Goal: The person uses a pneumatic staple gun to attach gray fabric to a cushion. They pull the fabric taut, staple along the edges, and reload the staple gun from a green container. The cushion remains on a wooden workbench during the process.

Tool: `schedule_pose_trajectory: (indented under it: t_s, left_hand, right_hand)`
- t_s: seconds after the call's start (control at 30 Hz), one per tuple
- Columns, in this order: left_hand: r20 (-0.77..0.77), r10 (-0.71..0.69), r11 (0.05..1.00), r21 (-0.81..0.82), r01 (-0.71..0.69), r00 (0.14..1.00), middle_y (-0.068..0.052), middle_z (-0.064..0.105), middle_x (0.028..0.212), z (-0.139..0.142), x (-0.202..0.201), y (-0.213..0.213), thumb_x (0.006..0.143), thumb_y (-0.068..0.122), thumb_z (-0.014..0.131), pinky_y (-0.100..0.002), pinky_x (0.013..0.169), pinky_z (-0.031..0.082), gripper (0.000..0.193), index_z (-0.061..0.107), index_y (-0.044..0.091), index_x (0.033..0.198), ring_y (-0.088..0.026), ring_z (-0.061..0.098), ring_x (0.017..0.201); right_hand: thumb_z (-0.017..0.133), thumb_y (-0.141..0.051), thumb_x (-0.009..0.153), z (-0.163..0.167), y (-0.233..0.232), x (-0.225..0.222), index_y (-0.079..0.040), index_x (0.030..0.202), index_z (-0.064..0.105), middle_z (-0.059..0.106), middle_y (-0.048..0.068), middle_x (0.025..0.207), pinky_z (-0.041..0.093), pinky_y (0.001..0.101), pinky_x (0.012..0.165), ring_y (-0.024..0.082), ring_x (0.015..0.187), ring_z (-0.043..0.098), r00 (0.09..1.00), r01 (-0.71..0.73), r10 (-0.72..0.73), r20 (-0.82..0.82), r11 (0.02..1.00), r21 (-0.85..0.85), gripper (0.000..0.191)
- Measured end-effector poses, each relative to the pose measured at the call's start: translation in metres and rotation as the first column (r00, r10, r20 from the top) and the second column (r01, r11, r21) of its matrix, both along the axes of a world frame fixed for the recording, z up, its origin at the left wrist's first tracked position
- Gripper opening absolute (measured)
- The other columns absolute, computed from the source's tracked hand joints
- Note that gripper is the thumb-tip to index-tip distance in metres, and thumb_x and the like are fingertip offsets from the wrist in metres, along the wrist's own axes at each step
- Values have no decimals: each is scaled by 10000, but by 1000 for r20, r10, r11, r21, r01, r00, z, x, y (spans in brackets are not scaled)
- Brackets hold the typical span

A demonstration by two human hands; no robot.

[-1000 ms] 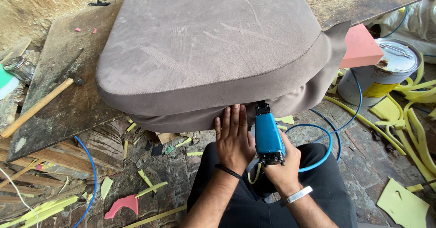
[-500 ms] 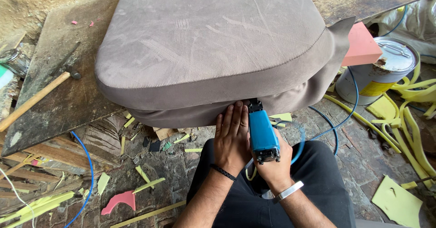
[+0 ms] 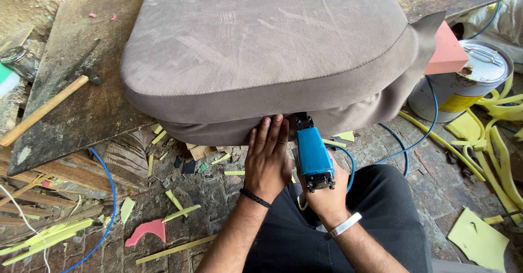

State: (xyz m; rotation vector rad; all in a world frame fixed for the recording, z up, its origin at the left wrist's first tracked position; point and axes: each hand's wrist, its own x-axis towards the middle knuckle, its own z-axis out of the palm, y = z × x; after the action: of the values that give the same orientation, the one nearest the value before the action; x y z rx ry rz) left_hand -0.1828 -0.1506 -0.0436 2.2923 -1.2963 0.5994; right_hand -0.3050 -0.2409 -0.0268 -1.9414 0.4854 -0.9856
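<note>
A large brown fabric-covered seat cushion [image 3: 272,50] rests on a dark wooden board, its front edge overhanging toward me. My left hand [image 3: 268,158] lies flat with fingers together against the loose fabric under the cushion's front edge. My right hand [image 3: 322,194] grips a blue pneumatic staple gun [image 3: 313,154], its black nose touching the underside of the cushion just right of my left fingers. A blue air hose [image 3: 406,142] runs from the gun off to the right. Pink foam [image 3: 447,50] sticks out at the cushion's right corner.
A wooden-handled hammer [image 3: 46,107] lies on the board [image 3: 81,88] at the left. A metal tin [image 3: 468,80] stands at the right among yellow foam strips [image 3: 493,148]. Foam scraps, wood offcuts and a pink piece [image 3: 146,231] litter the brick floor.
The cushion's front edge now sits a bit further left in view. Both hands and the staple gun have stayed together at the edge, shifting slightly along it.
</note>
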Motion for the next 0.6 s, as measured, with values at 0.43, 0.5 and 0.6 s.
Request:
schedule_pose_trajectory:
  t_s: [0.43, 0.5, 0.6]
  left_hand:
    - [-28, -21, 991, -136, 17, 999, -59, 545, 1539, 2, 4, 12, 875, 126, 610, -567, 1224, 307, 519, 638, 116, 1393, -312, 458, 1459]
    - [-55, -44, 983, -181, 33, 998, -62, 603, 1484, 2, 6, 13, 860, 95, 622, -556, 1220, 322, 417, 709, 107, 1268, -307, 500, 1434]
    - [-108, -85, 973, -221, 60, 990, -61, 660, 1414, 1, 9, 15, 868, 77, 657, -542, 1222, 333, 179, 761, 105, 1011, -301, 533, 1417]
  right_hand:
    - [795, -230, 841, 12, 15, 9, -22, 1146, 682, 786, 110, 869, 607, 306, 679, 174, 768, 784, 997, -39, 47, -66, 994, 105, 386]
    - [803, -205, 821, 14, 16, 10, -23, 1200, 667, 785, 114, 885, 608, 311, 688, 177, 783, 784, 997, -37, 42, -61, 995, 89, 442]
    - [748, -120, 798, 15, 17, 9, -35, 1249, 664, 792, 125, 912, 607, 317, 712, 189, 813, 795, 996, -69, 74, -49, 994, 89, 467]
